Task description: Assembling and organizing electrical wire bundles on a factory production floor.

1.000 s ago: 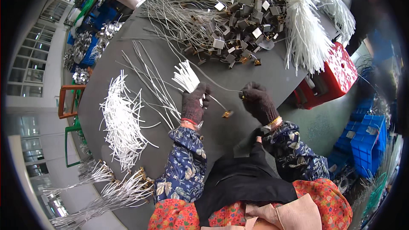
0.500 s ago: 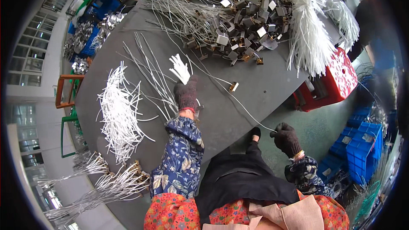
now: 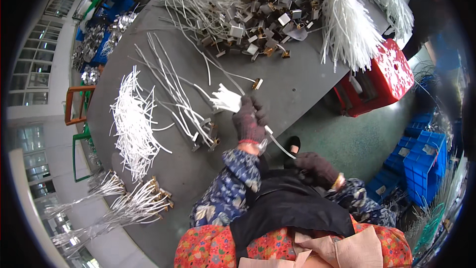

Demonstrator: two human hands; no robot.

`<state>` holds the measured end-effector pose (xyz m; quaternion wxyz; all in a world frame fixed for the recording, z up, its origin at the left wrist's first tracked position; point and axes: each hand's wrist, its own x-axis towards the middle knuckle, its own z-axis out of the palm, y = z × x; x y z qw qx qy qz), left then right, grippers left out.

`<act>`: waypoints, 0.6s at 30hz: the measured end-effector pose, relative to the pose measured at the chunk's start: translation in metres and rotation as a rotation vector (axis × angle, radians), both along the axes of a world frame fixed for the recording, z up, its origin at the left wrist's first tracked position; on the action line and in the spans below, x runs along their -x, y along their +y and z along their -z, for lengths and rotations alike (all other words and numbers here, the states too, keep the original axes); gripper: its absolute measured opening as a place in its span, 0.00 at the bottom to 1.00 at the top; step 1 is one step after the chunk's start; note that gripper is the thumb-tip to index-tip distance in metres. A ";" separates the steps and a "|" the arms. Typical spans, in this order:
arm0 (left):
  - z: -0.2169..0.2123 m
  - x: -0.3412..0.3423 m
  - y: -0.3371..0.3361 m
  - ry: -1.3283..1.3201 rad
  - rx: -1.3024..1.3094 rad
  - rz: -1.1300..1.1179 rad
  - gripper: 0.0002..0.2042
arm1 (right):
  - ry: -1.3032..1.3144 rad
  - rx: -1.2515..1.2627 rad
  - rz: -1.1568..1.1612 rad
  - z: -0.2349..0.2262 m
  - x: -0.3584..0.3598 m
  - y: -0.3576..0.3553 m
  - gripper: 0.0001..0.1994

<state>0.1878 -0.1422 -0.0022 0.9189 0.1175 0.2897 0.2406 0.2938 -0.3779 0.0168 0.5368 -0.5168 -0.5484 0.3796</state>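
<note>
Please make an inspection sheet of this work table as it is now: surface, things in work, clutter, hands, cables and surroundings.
Surface: grey table, crowded at the far side.
Job's things: bundle of short white tubes and a white cable.
Clutter: heap of metal parts; loose white tubes; finished wires.
Hands: left hand, gloved, grips the bundle; right hand, gloved, at the cable's end by the lap.
Cables: white strand bunch overhangs the edge.
Surroundings: red crate; blue crates.
</note>
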 end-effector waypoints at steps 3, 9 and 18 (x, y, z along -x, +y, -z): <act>0.012 -0.033 0.004 0.427 -0.115 -0.211 0.12 | -0.277 0.326 -0.199 0.002 -0.033 -0.045 0.08; -0.023 -0.023 0.082 0.552 -0.480 -0.392 0.11 | -0.125 0.865 -0.080 0.023 -0.048 -0.155 0.07; -0.056 -0.009 0.136 0.358 -0.440 -0.477 0.09 | 0.449 1.226 0.235 -0.003 -0.040 -0.160 0.09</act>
